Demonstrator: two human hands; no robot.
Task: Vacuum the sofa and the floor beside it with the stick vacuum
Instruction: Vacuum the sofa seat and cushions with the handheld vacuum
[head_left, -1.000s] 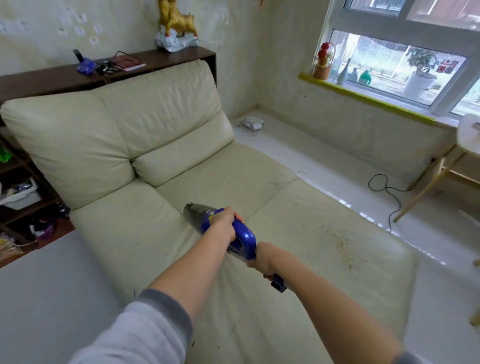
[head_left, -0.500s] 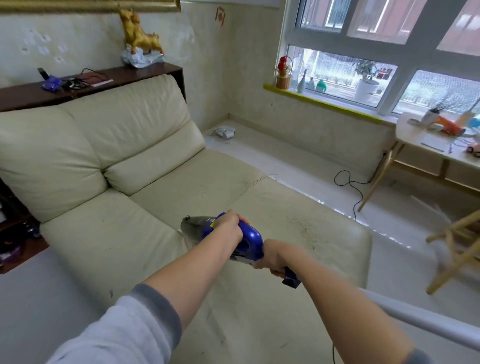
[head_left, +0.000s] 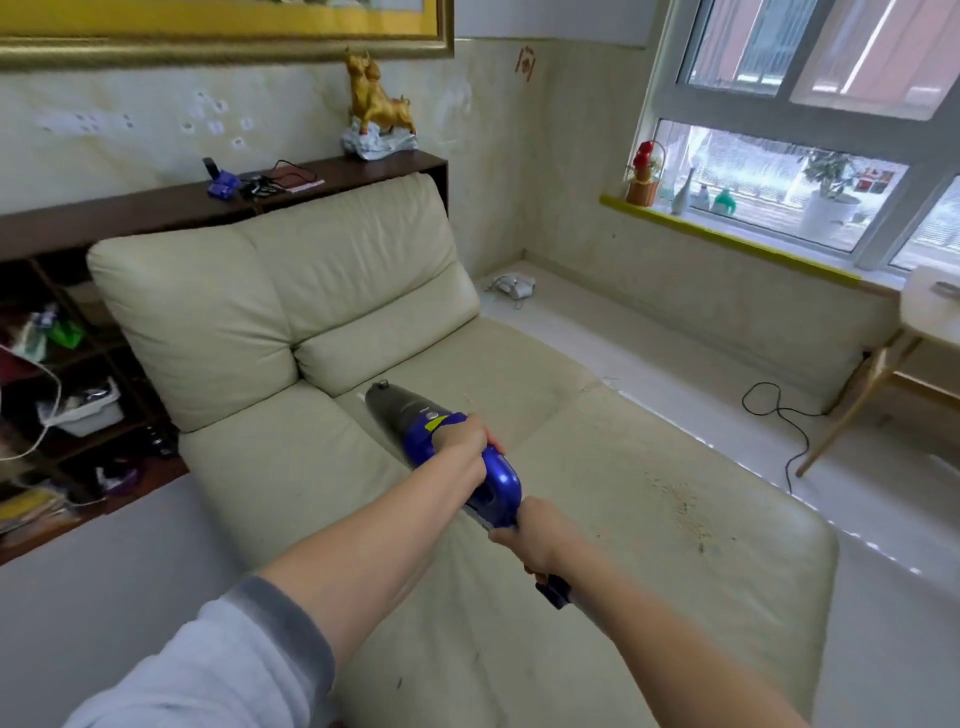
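A blue vacuum (head_left: 470, 462) with a dark grey nose lies over the seat of the cream leather sofa (head_left: 322, 296), its nose pointing at the seam under the back cushions. My left hand (head_left: 467, 441) grips the front of the blue body from above. My right hand (head_left: 537, 538) holds the handle at the rear, with a blue end piece sticking out below it. Crumbs and specks (head_left: 680, 501) lie scattered on the right seat cushion. The pale floor (head_left: 675, 374) runs along the sofa's right side.
A black cable (head_left: 779, 415) curls on the floor near a wooden table leg (head_left: 852, 405). A white object (head_left: 514, 286) lies on the floor by the far corner. Dark shelves (head_left: 78, 364) with clutter stand to the left. A gold bull figure (head_left: 376, 101) tops the ledge.
The vacuum has moved forward toward the back cushions, both hands still on it. My view has tilted up and swung left, so the table and chairs have slid out of view.
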